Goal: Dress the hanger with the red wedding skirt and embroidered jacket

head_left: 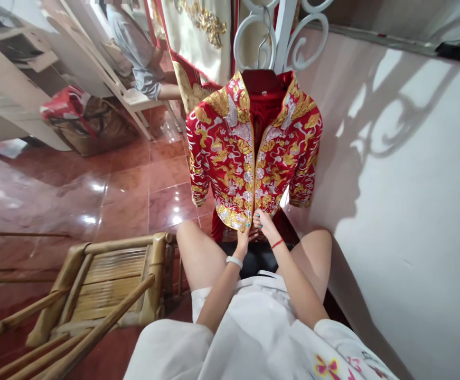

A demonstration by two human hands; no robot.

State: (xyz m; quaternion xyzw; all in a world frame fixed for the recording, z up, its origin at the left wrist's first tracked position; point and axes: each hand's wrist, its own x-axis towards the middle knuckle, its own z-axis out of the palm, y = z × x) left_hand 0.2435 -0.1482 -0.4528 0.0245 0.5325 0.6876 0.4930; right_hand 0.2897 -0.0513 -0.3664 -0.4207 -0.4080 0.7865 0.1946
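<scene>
A red jacket thick with gold and silver embroidery hangs on a white scrolled stand in front of me. Both my hands are at its bottom hem, where the two front panels meet. My left hand, with a white band at the wrist, pinches the left panel's lower edge. My right hand, with a red string at the wrist, has its fingers closed on the right panel's edge. I sit with my knees on either side of the stand's base.
A bamboo chair stands close at my left. A white wall runs along the right. Another person sits at the back left by a white table, with a red bag on the glossy red floor tiles.
</scene>
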